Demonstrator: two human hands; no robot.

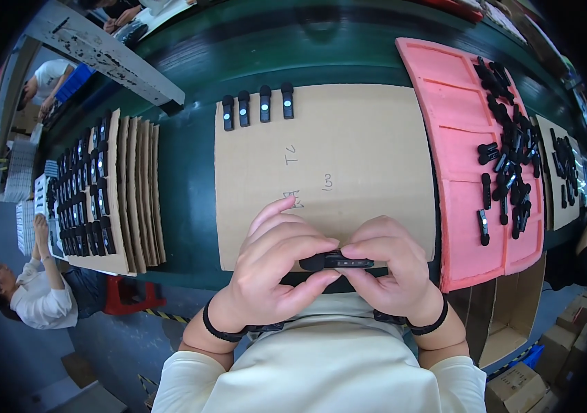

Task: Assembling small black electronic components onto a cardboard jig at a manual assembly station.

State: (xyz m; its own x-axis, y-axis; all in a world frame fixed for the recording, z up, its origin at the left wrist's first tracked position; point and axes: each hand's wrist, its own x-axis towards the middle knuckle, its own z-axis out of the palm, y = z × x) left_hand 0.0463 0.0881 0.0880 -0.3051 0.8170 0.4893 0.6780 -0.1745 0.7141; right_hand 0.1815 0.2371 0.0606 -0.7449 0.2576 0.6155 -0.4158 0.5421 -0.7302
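Note:
Above the near edge of a cardboard sheet [369, 138], a small black clip-on microphone [350, 262] with a rounded foam tip lies sideways between my fingertips. My left hand [269, 268] pinches its foam end between thumb and forefinger, the other fingers lifted away. At the opposite end, my right hand [393, 265] grips the body with thumb and fingers. Along the far left edge of the sheet lie several matching microphones in a row, one of them a microphone [264, 104] with a pale round spot. Handwritten marks show on the cardboard.
To the right, a pink foam tray [452, 199] holds a loose heap of black microphones [510, 148]; more lie on cardboard beyond it. Stacked cardboard sheets [143, 199] with rows of microphones stand left on the green table [190, 158]. Other people sit at the left and far left.

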